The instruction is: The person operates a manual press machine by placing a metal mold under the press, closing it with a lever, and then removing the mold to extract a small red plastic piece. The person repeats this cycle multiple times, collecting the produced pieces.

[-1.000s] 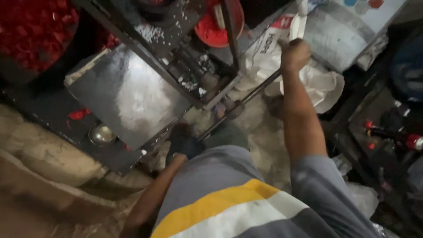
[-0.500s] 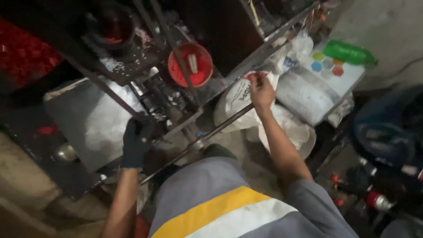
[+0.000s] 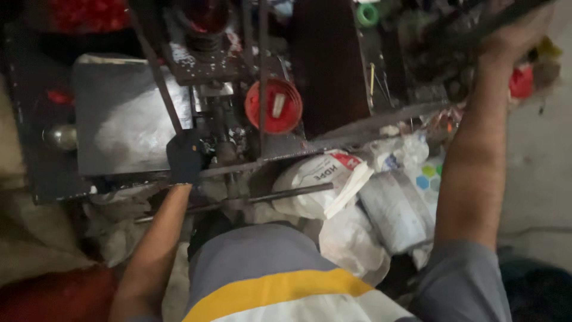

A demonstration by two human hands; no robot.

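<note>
My left hand (image 3: 185, 158), in a black glove, is closed on the front rail of a dark metal machine (image 3: 238, 77), beside its flat steel plate (image 3: 119, 128). My right hand (image 3: 511, 37) is raised at the top right with its fingers wrapped around a dark bar (image 3: 462, 30); this area is blurred. A red round cup (image 3: 274, 106) with a small white piece in it sits in the machine's middle. A thin steel rod (image 3: 268, 195) runs across below the rail, just above my grey, yellow and white shirt.
White sacks (image 3: 319, 179) and a wrapped white bundle (image 3: 393, 209) lie between my arms. A small metal bowl (image 3: 59, 136) rests left of the plate. Red pieces (image 3: 89, 15) are heaped at the top left, and a green ring (image 3: 367, 13) shows at the top.
My right hand has risen from the white sacks to the dark bar at the top right. The gloved left hand has stayed at the machine's front rail. The view has swung right.
</note>
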